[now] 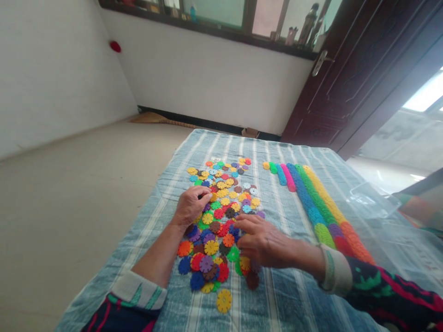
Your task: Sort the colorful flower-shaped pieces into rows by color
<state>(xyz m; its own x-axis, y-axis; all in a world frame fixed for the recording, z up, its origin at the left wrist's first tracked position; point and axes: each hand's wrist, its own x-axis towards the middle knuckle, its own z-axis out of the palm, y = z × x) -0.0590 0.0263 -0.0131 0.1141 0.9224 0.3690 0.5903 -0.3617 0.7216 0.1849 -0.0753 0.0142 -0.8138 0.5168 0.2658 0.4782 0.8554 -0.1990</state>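
Observation:
Loose notched plastic discs (211,247) in many colours are spread over the striped cloth, overlapping in places. My left hand (193,206) is at the left edge of the pile, thumb and fingers pinched at a yellow notched disc (213,197). Over the right side of the pile is my right hand (265,240), palm down with fingers stretched out and slightly apart; its fingertips are near red and blue discs, and nothing shows in its grasp. One yellow disc (224,300) lies apart at the near end. To the right, stacked discs form long rows by colour, including a blue row (302,191).
A blue-grey striped cloth (277,295) covers the table. Clear plastic containers (374,200) stand at the right, beyond the long yellow row (323,193). Behind are a white wall, a window ledge with bottles and a dark red door (332,92). A broom (152,118) lies on the floor.

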